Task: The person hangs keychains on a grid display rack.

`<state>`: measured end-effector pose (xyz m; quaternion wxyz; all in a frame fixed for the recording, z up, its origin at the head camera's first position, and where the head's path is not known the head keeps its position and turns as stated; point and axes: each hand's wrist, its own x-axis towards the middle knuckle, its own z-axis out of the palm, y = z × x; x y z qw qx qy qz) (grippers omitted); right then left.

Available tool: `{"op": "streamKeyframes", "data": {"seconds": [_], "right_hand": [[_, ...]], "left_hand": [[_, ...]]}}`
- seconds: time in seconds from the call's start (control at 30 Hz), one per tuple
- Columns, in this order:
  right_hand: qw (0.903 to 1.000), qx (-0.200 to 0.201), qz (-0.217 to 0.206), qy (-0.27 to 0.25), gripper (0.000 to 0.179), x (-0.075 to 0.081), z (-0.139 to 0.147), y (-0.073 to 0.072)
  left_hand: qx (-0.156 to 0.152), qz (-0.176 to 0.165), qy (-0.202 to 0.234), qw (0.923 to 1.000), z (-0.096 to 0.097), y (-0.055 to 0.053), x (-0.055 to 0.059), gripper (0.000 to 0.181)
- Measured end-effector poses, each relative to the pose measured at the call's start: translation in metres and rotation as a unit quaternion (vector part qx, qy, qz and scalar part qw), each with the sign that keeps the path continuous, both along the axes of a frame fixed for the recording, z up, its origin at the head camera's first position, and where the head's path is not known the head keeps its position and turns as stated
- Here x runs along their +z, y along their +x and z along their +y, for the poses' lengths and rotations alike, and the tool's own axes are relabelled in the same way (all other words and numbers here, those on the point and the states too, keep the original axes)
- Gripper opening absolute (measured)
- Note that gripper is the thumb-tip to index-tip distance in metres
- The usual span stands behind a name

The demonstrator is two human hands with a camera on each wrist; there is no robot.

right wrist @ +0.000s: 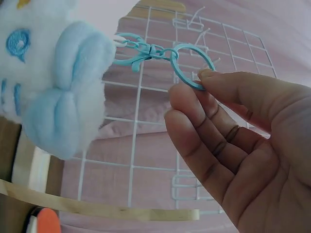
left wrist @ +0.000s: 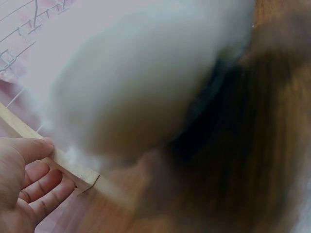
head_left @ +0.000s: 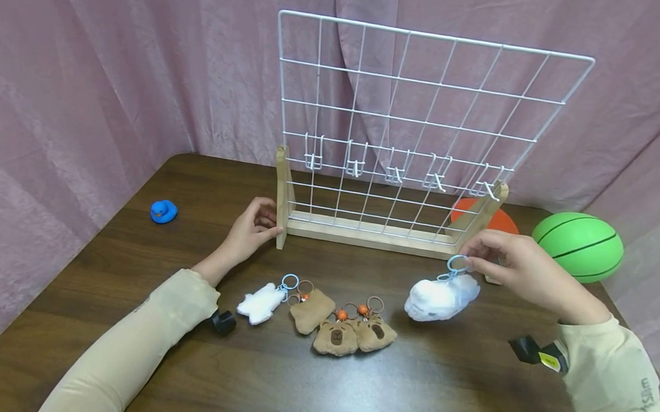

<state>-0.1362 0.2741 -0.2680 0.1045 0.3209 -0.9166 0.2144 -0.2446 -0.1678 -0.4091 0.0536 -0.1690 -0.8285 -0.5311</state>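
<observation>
My right hand (head_left: 510,267) pinches the light blue ring (right wrist: 177,65) of a white plush keychain (head_left: 441,298) between thumb and fingers. The plush, with a pale blue bow (right wrist: 73,92) and embroidered blue eye, hangs from its clasp in front of a wire grid rack (head_left: 387,120). My left hand (head_left: 253,221) holds the lower left wooden post (head_left: 282,198) of the rack, thumb at its front edge. A blurred pale shape covers much of the left wrist view. White hooks (head_left: 356,164) hang in a row along the grid, bearing nothing.
Before the rack lie a white plush keychain (head_left: 261,303) and several brown plush keychains (head_left: 336,336). A blue rubber duck (head_left: 163,211) sits at the far left. A green ball (head_left: 578,246) and an orange object (head_left: 504,220) stand at the right, by the rack's right post.
</observation>
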Motion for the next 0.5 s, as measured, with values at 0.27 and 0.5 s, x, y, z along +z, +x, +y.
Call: {"op": "streamKeyframes", "data": {"seconds": [0.27,0.5], "right_hand": [[0.9998,-0.007,0.018,-0.008,0.028,0.015,0.000,-0.006],[0.9986,-0.035,0.035,-0.017,0.027,0.026,0.004,-0.013]], "left_hand": [[-0.001,-0.008,-0.002,1.0000,-0.001,-0.001,0.000,0.049],[-0.003,-0.006,0.001,1.0000,-0.001,-0.001,0.000,0.048]]}}
